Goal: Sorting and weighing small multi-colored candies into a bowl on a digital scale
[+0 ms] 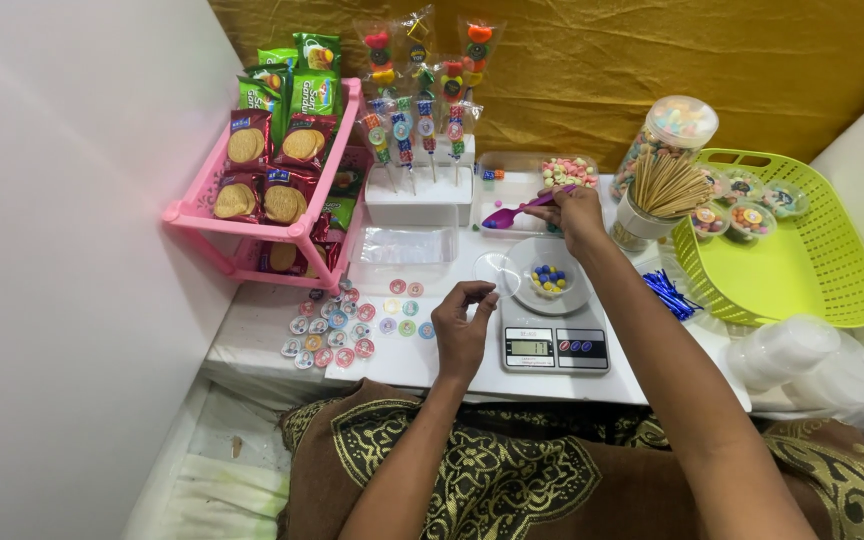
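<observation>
1. Right hand [574, 213] is reaching fwd over the white table [392, 360], fingers pinched shut on the handle of a purple plastic spoon [514, 213]; spoon is lying nearly level, its bowl pointing left, just in front of the clear tray of pastel candies [564, 172].
2. Left hand [462, 325] is hovering near the table's front edge, thumb & fingertips closed on a thin clear round plastic lid [497, 272]; the lid is see-through, hard to make out, held tilted just left of the scale.
3. Small clear plastic cup [549, 280] is sitting in the middle of the round white pan of a grey digital kitchen scale [555, 345]; inside are a few small round candies, mostly blue w/ some yellow. Cup is open on top, lid not yet on it.
4. Scale's display is lit, at the front of the scale, facing the person.
5. Left of the scale: round paper stickers [337, 330] in pink, blue & green are lying spread flat on the table, w/ a flat clear plastic bag [407, 245] behind them.
6. Far left: pink plastic rack [302, 228] is holding packs of biscuits.
7. Behind: a white foam block [419, 200] w/ wrapped candy skewers standing upright in it.
8. Right side: a white cup of wooden sticks [664, 190], a clear jar of candies [674, 125], a lime-green plastic basket [812, 300] w/ a few filled cups at its back, a bunch of blue twist ties [674, 296] & a stack of clear empty cups [797, 355] near the front.
</observation>
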